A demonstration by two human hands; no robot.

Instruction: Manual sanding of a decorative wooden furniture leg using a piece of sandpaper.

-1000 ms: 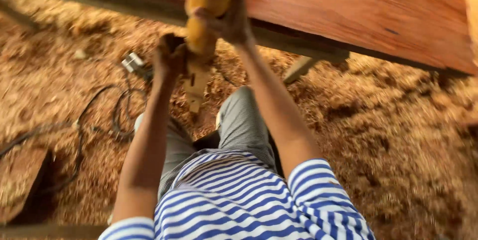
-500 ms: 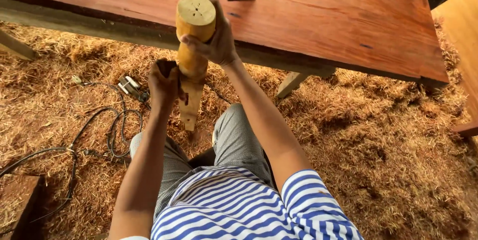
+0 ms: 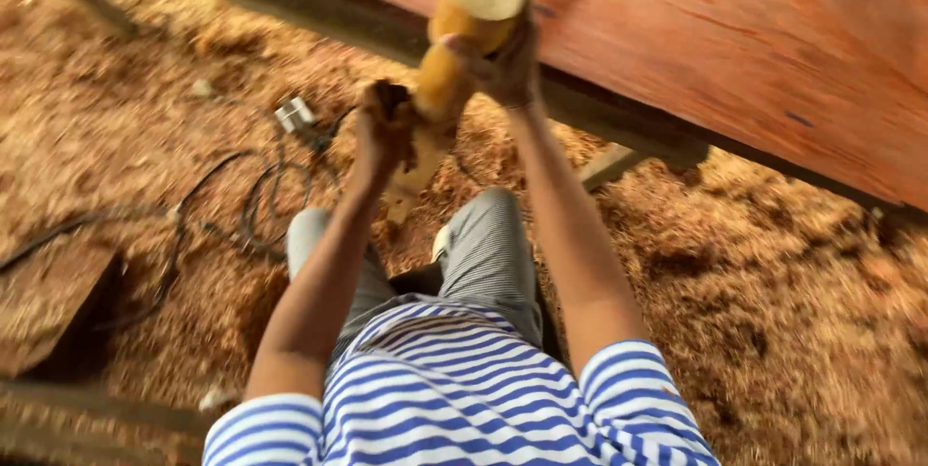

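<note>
Clearly both hands closed on turned wooden post (image 3: 454, 50): right hand (image 3: 498, 60) near top, left hand (image 3: 382, 128) lower. Risk: post slips, strikes knee or bench (image 3: 754, 50) edge; cable (image 3: 222, 215) underfoot snags.

Sawdust-strewn floor (image 3: 793, 331), reddish wooden tabletop (image 3: 773, 50)

Pale smooth wooden post (image 3: 454, 50) — reddish, matt wooden tabletop (image 3: 773, 50).

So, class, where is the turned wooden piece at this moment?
In the head view, the turned wooden piece is top centre, gripped by the right hand near its upper end and the left hand lower down, before the reddish workbench.
</note>
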